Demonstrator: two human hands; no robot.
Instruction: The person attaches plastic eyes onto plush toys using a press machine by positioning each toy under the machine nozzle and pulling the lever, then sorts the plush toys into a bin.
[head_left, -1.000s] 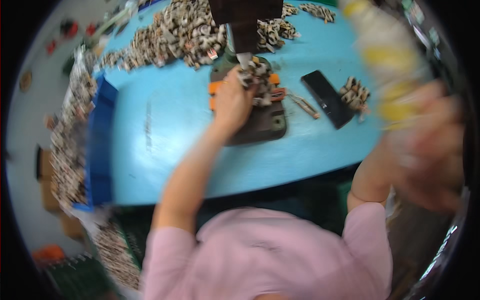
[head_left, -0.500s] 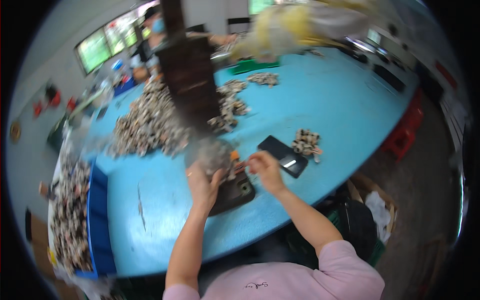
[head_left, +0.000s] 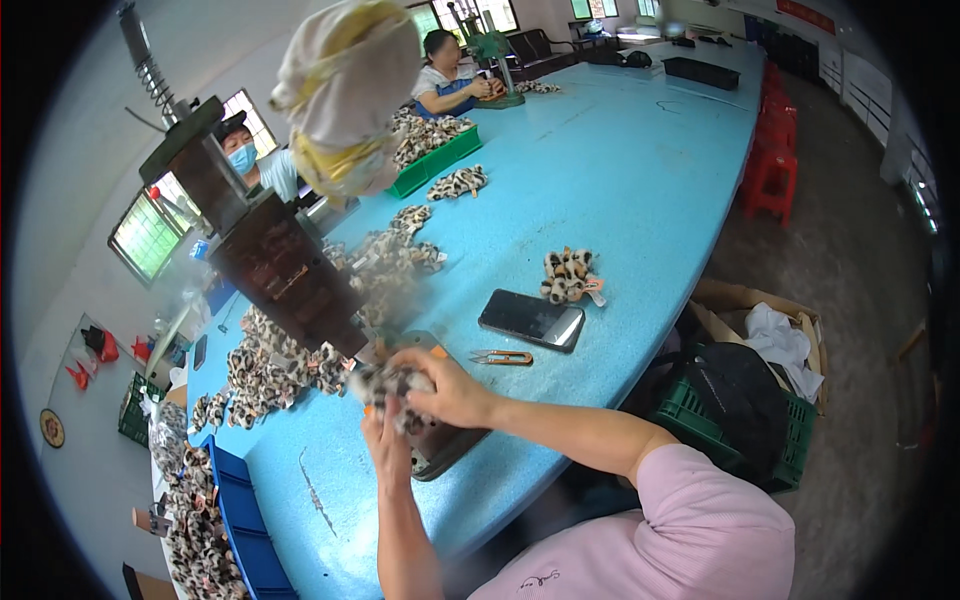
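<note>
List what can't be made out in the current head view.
All in the head view:
Furry piece: details blurred, partly covered by the right hand.
Machine base: partly hidden behind that hand.
Blue bin: cut off by the lower edge.
Green crate: contents hidden by the black bag.

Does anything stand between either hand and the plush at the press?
Nothing visible does: the left hand and right hand are both on the plush, by the lower end of the press. The snips and phone lie beyond the right forearm, not between.
</note>
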